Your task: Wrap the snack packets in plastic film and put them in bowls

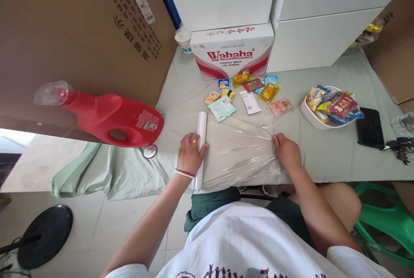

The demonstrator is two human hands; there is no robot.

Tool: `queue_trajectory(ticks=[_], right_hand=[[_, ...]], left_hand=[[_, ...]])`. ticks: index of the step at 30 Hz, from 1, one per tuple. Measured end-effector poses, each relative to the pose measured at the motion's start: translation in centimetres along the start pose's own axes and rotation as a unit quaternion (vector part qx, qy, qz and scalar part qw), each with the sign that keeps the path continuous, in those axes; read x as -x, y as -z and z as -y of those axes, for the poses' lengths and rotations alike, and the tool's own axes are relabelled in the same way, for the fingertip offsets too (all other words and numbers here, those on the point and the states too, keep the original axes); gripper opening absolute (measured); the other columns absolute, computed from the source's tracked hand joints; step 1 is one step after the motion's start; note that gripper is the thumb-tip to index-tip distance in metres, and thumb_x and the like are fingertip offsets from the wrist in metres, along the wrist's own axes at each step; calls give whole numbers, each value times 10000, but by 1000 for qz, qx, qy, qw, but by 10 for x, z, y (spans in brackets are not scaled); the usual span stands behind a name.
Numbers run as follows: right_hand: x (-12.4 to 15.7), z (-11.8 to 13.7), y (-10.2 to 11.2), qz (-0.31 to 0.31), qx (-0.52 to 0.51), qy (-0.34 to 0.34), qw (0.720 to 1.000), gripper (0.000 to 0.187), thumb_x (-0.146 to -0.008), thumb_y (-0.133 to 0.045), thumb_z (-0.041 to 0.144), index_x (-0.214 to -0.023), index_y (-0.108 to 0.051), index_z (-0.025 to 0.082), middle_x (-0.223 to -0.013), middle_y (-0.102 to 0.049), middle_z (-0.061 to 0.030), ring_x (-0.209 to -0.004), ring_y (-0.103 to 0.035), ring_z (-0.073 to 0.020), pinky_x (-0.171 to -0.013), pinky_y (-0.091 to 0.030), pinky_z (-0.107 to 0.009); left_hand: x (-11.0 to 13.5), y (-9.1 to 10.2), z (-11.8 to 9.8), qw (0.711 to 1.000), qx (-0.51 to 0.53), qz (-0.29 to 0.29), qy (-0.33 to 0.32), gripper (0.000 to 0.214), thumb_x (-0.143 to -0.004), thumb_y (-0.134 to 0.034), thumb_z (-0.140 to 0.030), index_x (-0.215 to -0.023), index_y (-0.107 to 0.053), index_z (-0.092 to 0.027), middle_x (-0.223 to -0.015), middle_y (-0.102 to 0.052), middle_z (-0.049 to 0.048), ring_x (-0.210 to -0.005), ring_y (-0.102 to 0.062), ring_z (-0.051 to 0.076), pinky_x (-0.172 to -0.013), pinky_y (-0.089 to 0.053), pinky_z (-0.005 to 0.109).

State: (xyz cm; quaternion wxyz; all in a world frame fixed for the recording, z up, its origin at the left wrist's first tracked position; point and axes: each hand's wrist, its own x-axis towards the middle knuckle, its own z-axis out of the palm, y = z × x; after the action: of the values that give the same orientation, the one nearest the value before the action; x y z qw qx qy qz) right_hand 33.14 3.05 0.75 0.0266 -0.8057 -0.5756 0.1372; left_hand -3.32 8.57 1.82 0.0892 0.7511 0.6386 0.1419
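Note:
A roll of plastic wrap [199,170] lies upright in view near the front edge of the cloth-covered table. Wrapped over its left side, my left hand [190,154] grips it, thumb on the near right side. Clear film [239,153] runs from the roll to the right, stretched and creased over the table. Its gathered right end is pinched in my right hand [287,153], between thumb and fingers. Just beyond the film lie several packaged snacks, among them a pale green packet [222,108], a white packet [250,102] and a pink packet [280,106].
A red jug [113,118] lies on the left by a cardboard box [80,32], with a round badge [150,151] beside it. A white Wahaha carton [231,54] stands behind. Rightward are a white bowl [307,112] of snacks, a black phone [369,128] and keys [401,148].

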Motion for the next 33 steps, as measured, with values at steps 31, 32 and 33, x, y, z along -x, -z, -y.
queue_trajectory(ticks=[31, 32, 33], right_hand=[[5, -20, 7, -6, -18, -52, 998, 327, -1093, -397, 388, -1100, -657, 189, -790, -673, -59, -666, -518, -179, -622, -211, -286], [4, -21, 9, -3, -31, -52, 998, 319, -1087, -404, 389, -1081, -658, 195, -777, -665, -51, -673, -519, -179, -625, -225, -279], [4, -22, 10, -1, -44, -52, 998, 314, -1080, -411, 392, -1059, -659, 201, -765, -658, -45, -680, -522, -179, -629, -239, -273]], left_hand=[[43, 23, -42, 986, 16, -168, -18, 422, -997, -559, -375, -1350, -610, -150, -1466, -547, 218, -1493, -412, 378, -1206, -363, 585], [47, 21, -59, 984, 28, -158, -74, 409, -1006, -548, -345, -1373, -600, -171, -1475, -568, 191, -1491, -432, 345, -1217, -362, 556], [51, 17, -75, 983, 36, -132, -124, 414, -1017, -532, -325, -1404, -587, -190, -1497, -576, 169, -1496, -441, 316, -1237, -344, 538]])
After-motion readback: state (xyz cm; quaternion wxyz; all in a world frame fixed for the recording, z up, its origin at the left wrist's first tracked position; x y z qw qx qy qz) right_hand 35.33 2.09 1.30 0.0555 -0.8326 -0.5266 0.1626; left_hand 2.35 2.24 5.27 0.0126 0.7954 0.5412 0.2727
